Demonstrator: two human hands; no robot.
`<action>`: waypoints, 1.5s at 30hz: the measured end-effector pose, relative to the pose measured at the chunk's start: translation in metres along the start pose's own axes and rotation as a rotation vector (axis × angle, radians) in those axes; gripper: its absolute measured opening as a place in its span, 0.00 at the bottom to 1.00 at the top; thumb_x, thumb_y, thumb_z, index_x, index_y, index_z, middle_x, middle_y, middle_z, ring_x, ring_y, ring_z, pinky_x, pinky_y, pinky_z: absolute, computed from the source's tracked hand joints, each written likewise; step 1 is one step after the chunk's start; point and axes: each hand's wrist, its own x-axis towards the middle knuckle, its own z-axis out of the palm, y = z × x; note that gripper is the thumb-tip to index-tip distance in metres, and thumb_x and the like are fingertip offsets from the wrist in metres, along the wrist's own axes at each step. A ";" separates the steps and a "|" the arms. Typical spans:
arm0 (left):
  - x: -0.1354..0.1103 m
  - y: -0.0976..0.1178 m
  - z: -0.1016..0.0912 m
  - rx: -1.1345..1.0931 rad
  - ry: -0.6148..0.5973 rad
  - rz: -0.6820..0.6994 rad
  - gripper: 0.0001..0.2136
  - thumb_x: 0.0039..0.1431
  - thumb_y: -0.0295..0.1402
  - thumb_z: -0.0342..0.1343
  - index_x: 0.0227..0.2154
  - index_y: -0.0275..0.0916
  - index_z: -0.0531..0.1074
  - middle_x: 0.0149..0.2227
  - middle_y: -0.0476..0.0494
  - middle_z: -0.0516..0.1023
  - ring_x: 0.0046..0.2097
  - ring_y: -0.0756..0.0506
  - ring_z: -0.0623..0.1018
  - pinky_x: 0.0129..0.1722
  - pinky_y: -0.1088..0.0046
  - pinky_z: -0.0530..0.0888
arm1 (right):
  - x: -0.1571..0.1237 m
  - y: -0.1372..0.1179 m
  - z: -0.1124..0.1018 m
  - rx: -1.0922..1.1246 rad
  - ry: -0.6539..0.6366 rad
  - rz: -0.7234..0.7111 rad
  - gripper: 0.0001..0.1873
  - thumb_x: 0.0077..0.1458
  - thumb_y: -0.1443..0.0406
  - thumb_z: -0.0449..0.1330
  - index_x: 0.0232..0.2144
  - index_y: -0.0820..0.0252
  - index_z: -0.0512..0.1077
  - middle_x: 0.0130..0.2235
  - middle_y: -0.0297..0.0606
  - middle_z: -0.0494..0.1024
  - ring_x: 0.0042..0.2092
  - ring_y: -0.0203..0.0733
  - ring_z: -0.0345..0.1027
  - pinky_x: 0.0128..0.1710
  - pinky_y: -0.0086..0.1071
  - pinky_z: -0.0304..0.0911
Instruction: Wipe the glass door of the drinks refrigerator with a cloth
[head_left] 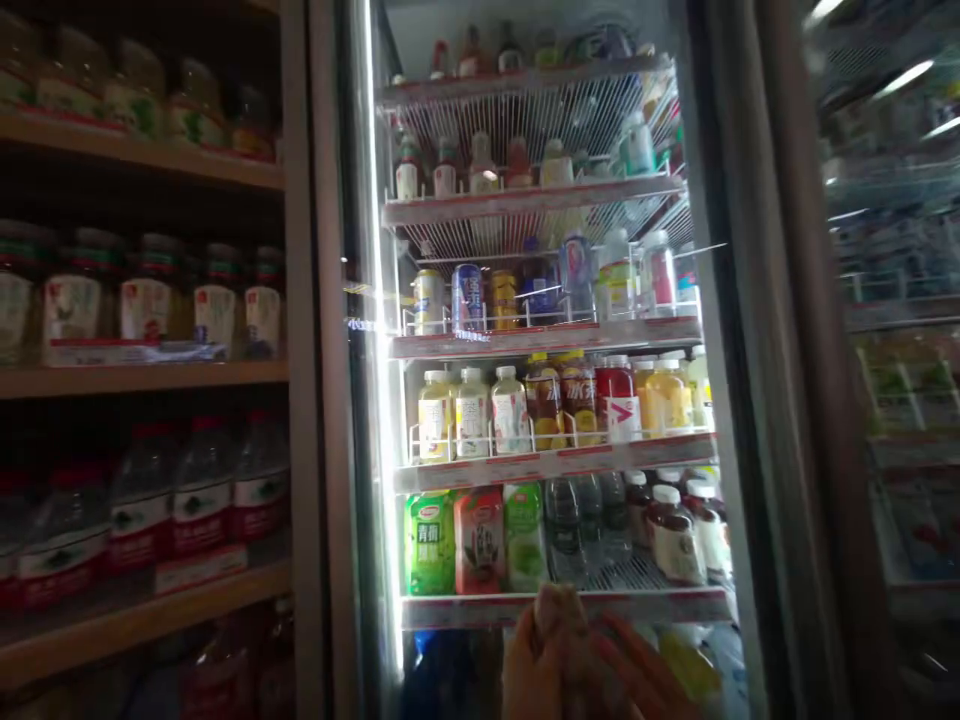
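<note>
At the bottom of the head view, my left hand (531, 665) is closed around a pale, crumpled cloth (561, 622). My right hand (637, 668) lies against the cloth's right side, its fingers bent over it and blurred. Both hands are just in front of the lower shelf edge (645, 604) of a lit drinks cooler. Behind and above them stand a green pouch (430, 545), a red pouch (480, 540), a light green pouch (525, 535), clear bottles (564, 525) and dark bottles with white caps (675, 535). The lower parts of both hands are out of frame.
Higher cooler shelves carry juice bottles (510, 412), cans (467, 298) and small bottles (446, 170). Left of the frame post (309, 400), wooden shelves (142, 382) hold jars (146, 290) and water bottles (202, 490). A dark door frame (795, 400) borders the cooler's right side.
</note>
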 end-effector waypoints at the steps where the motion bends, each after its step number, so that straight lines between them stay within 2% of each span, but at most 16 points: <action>1: 0.006 0.014 0.012 -0.063 0.016 0.042 0.21 0.47 0.46 0.63 0.41 0.38 0.74 0.44 0.41 0.77 0.51 0.39 0.74 0.54 0.61 0.70 | 0.018 -0.002 0.004 -0.008 0.034 -0.047 0.21 0.59 0.55 0.54 0.54 0.48 0.66 0.56 0.40 0.69 0.54 0.44 0.65 0.49 0.39 0.69; 4: 0.017 0.067 0.036 -0.217 -0.074 0.143 0.25 0.48 0.51 0.59 0.43 0.38 0.75 0.48 0.38 0.77 0.56 0.38 0.72 0.57 0.61 0.68 | 0.081 0.005 -0.005 -0.038 0.216 -0.168 0.26 0.59 0.64 0.52 0.60 0.46 0.60 0.56 0.40 0.71 0.56 0.44 0.66 0.47 0.38 0.72; 7: 0.026 0.127 0.023 0.122 -0.082 0.365 0.27 0.54 0.49 0.54 0.54 0.41 0.68 0.57 0.38 0.70 0.61 0.39 0.66 0.60 0.56 0.64 | 0.144 0.045 -0.055 -0.088 0.414 -0.223 0.26 0.58 0.68 0.51 0.58 0.43 0.62 0.52 0.37 0.74 0.51 0.41 0.70 0.47 0.38 0.72; 10: 0.051 0.180 -0.022 0.697 0.258 0.809 0.27 0.58 0.45 0.50 0.59 0.42 0.62 0.63 0.39 0.61 0.65 0.39 0.60 0.63 0.54 0.58 | 0.204 0.092 -0.103 -0.286 0.709 -0.059 0.23 0.59 0.64 0.49 0.57 0.51 0.66 0.58 0.42 0.68 0.59 0.51 0.61 0.58 0.53 0.61; 13: 0.089 0.209 -0.066 1.058 0.705 1.150 0.24 0.62 0.42 0.44 0.59 0.37 0.62 0.64 0.34 0.58 0.67 0.37 0.55 0.64 0.49 0.52 | 0.249 0.096 -0.092 -0.408 0.749 0.111 0.30 0.59 0.63 0.46 0.63 0.64 0.55 0.64 0.52 0.57 0.66 0.59 0.48 0.60 0.61 0.52; 16: 0.114 0.209 -0.086 1.274 0.875 1.249 0.25 0.64 0.39 0.42 0.62 0.37 0.55 0.66 0.33 0.54 0.67 0.36 0.51 0.64 0.47 0.49 | 0.278 0.060 -0.048 -0.441 0.498 -0.140 0.33 0.59 0.65 0.46 0.66 0.59 0.47 0.66 0.45 0.54 0.67 0.53 0.43 0.63 0.53 0.52; 18: 0.119 0.204 -0.088 1.350 0.897 1.281 0.26 0.65 0.37 0.43 0.64 0.39 0.50 0.67 0.34 0.51 0.68 0.37 0.50 0.65 0.49 0.49 | 0.294 0.043 -0.040 -0.441 0.308 -0.275 0.33 0.57 0.66 0.48 0.65 0.49 0.49 0.66 0.36 0.56 0.66 0.47 0.48 0.63 0.47 0.52; 20: 0.118 0.200 -0.087 1.387 0.903 1.316 0.27 0.65 0.36 0.44 0.65 0.41 0.47 0.67 0.35 0.50 0.68 0.38 0.50 0.65 0.51 0.50 | 0.311 0.044 -0.058 -0.441 0.330 -0.235 0.31 0.57 0.66 0.48 0.63 0.46 0.53 0.65 0.35 0.58 0.65 0.48 0.50 0.63 0.50 0.50; 23: 0.115 0.199 -0.085 1.407 0.903 1.355 0.28 0.65 0.35 0.44 0.66 0.42 0.44 0.67 0.35 0.49 0.68 0.38 0.50 0.65 0.52 0.50 | 0.332 0.058 -0.093 -0.430 0.599 -0.003 0.30 0.59 0.69 0.42 0.63 0.62 0.53 0.65 0.52 0.54 0.67 0.59 0.42 0.62 0.61 0.40; 25: 0.114 0.200 -0.086 1.410 0.910 1.354 0.29 0.65 0.35 0.44 0.66 0.42 0.42 0.67 0.36 0.49 0.68 0.38 0.49 0.65 0.51 0.50 | 0.337 0.053 -0.089 -0.425 0.656 0.025 0.32 0.58 0.70 0.41 0.65 0.65 0.48 0.66 0.53 0.51 0.67 0.56 0.40 0.63 0.57 0.42; 27: 0.115 0.201 -0.087 1.413 0.912 1.344 0.29 0.65 0.35 0.44 0.66 0.43 0.42 0.68 0.37 0.48 0.68 0.38 0.49 0.65 0.51 0.50 | 0.337 0.035 -0.064 -0.434 0.546 -0.106 0.34 0.56 0.70 0.45 0.65 0.54 0.48 0.66 0.38 0.55 0.67 0.46 0.45 0.63 0.45 0.52; 30: 0.116 0.201 -0.087 1.413 0.905 1.341 0.29 0.65 0.35 0.44 0.66 0.43 0.42 0.68 0.37 0.48 0.68 0.39 0.49 0.65 0.51 0.50 | 0.345 0.010 -0.037 -0.445 0.275 -0.390 0.36 0.56 0.72 0.46 0.66 0.48 0.45 0.66 0.33 0.56 0.67 0.43 0.46 0.64 0.46 0.50; 35: 0.117 0.200 -0.085 1.383 0.916 1.342 0.27 0.65 0.35 0.43 0.66 0.41 0.45 0.67 0.36 0.51 0.68 0.39 0.50 0.65 0.51 0.51 | 0.377 0.003 -0.055 -0.376 0.456 0.026 0.31 0.59 0.69 0.43 0.65 0.59 0.49 0.67 0.44 0.50 0.68 0.54 0.39 0.63 0.58 0.45; 36: 0.116 0.200 -0.087 1.386 0.916 1.335 0.27 0.65 0.35 0.43 0.65 0.41 0.46 0.67 0.36 0.51 0.68 0.40 0.50 0.64 0.51 0.51 | 0.377 -0.001 -0.052 -0.368 0.416 -0.015 0.33 0.58 0.70 0.44 0.66 0.60 0.48 0.68 0.44 0.49 0.68 0.54 0.39 0.63 0.56 0.46; 41: 0.103 0.195 -0.115 1.526 0.775 1.339 0.26 0.65 0.34 0.44 0.65 0.43 0.49 0.66 0.38 0.54 0.67 0.41 0.53 0.65 0.53 0.52 | 0.364 -0.030 -0.015 -0.436 -0.054 -0.653 0.42 0.53 0.74 0.50 0.66 0.46 0.42 0.67 0.30 0.51 0.68 0.41 0.42 0.66 0.46 0.44; 45: 0.088 0.184 -0.138 1.534 0.750 1.332 0.27 0.64 0.31 0.44 0.65 0.45 0.46 0.66 0.38 0.55 0.67 0.41 0.54 0.64 0.54 0.55 | 0.388 -0.046 -0.019 -0.398 0.198 -0.301 0.35 0.57 0.72 0.48 0.64 0.47 0.49 0.68 0.33 0.50 0.68 0.49 0.39 0.65 0.57 0.41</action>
